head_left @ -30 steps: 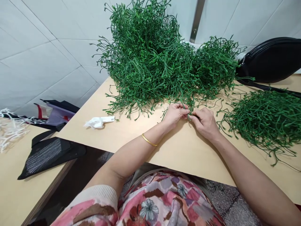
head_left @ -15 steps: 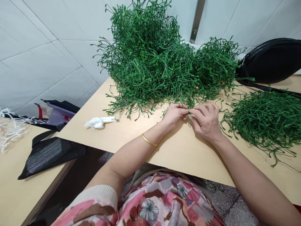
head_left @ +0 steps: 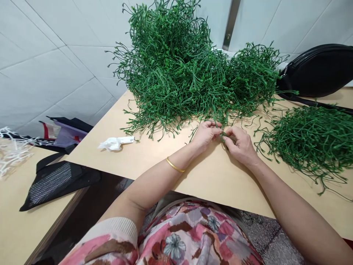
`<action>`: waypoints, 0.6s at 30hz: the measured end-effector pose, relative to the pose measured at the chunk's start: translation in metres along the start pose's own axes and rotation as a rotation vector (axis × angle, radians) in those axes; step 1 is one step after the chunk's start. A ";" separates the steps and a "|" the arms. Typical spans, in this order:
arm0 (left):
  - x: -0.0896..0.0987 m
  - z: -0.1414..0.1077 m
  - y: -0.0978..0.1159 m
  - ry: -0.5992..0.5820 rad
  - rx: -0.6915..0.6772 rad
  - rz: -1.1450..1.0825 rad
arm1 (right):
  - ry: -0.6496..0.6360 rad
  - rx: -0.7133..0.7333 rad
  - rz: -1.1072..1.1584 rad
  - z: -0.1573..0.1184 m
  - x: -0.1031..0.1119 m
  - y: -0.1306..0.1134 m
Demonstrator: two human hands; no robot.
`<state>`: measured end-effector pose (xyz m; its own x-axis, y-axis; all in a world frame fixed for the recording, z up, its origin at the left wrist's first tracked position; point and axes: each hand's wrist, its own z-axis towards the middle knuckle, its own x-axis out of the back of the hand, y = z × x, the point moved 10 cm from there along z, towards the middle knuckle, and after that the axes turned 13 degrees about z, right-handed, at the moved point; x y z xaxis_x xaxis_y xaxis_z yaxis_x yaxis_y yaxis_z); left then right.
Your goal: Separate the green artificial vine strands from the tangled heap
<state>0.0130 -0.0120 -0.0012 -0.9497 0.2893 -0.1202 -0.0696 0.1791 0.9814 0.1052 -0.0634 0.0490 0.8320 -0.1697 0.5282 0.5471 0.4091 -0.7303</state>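
Green stem [head_left: 223, 135], pinched by left hand [head_left: 204, 135], right hand [head_left: 241, 145]; pointing direction unclear.

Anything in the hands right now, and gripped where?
A thin green piece: left hand and right hand pinch it between fingertips. Which part of it each grips can't be told; the fingers cover it.

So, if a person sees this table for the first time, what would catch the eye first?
Probably the big heap of green stems, piled at the back of the table against the tiled wall. Next, perhaps, the left hand and right hand, fingering green strands at its front edge, and the black bag at the back right.
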 end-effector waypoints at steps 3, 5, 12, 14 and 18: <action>0.002 0.001 0.001 0.007 0.001 -0.014 | -0.035 -0.209 0.214 -0.002 -0.006 0.018; 0.001 0.001 0.000 -0.009 0.030 -0.045 | -0.045 -0.228 0.176 -0.002 -0.006 0.019; -0.004 0.001 -0.004 -0.096 0.128 -0.161 | -0.172 -0.026 -0.204 -0.002 -0.016 0.001; -0.006 0.000 -0.005 -0.114 0.149 -0.169 | -0.149 -0.029 -0.269 -0.002 -0.015 0.002; -0.011 -0.004 -0.007 -0.130 0.209 -0.147 | -0.055 -0.008 -0.338 -0.003 -0.006 0.002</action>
<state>0.0223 -0.0205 -0.0066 -0.8859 0.3619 -0.2900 -0.1260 0.4138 0.9016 0.1013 -0.0637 0.0430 0.5971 -0.2463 0.7634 0.7922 0.3306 -0.5130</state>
